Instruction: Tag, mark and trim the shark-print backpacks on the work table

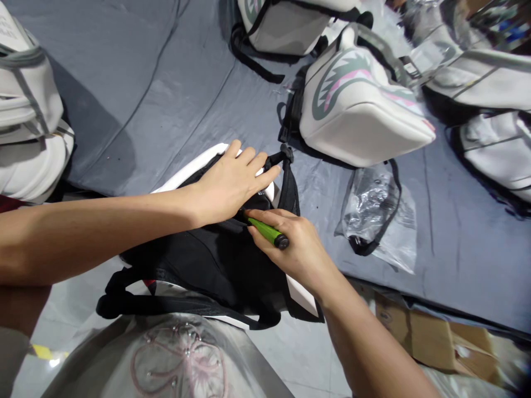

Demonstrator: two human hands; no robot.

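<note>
A backpack with a black back panel (199, 260) and white sides lies at the table's near edge, straps up. My left hand (232, 185) lies flat across its upper part, palm down, fingers stretched out and slightly apart. Close beside it, my right hand (290, 237) is closed around a green handle with a black end (267, 231). The handle's other end points into the black fabric below my left hand, so its working tip is hidden. One black shoulder strap (186, 304) hangs toward me; another strap (289, 185) lies past my right hand.
White backpacks with a shark-mouth print (352, 105) stand on the grey-covered table (166, 110). More white bags (29, 121) are stacked at left. A clear plastic bag with a black strap (377, 210) lies at right. Below the table edge are cardboard boxes (431, 337).
</note>
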